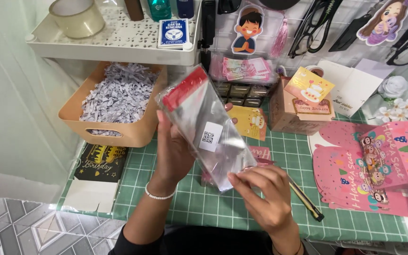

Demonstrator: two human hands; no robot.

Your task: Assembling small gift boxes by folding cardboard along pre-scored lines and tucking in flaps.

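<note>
In the middle of the frame the left hand [173, 148] holds a pack of clear bags [206, 127] from behind, tilted so its red strip points to the upper left and its lower end to the lower right. The fingers of this hand are wrapped around the back of the pack, clamped on it; a fingertip shows at its right edge. A white bead bracelet [159, 194] sits on the left wrist. A white square sticker lies near the middle of the pack.

The right hand [265, 193], lower right of centre, pinches the pack's lower end, fingers together on the plastic. Just beside this hand, to its right, a utility knife [305, 200] lies on the green cutting mat [213, 205] that covers the surface.

At the upper left a tan bin [133, 134] holds shredded grey paper [116, 92]; above it a white shelf [105, 45] carries a roll of tape [76, 18] and a blue card box [173, 32]. A black card [101, 163] lies below the bin. At the right lies a flat pink printed box [374, 165], and above it a pink gift box [293, 115] with a yellow card [309, 85]. White fabric flowers [395, 101] sit at the right edge.
</note>
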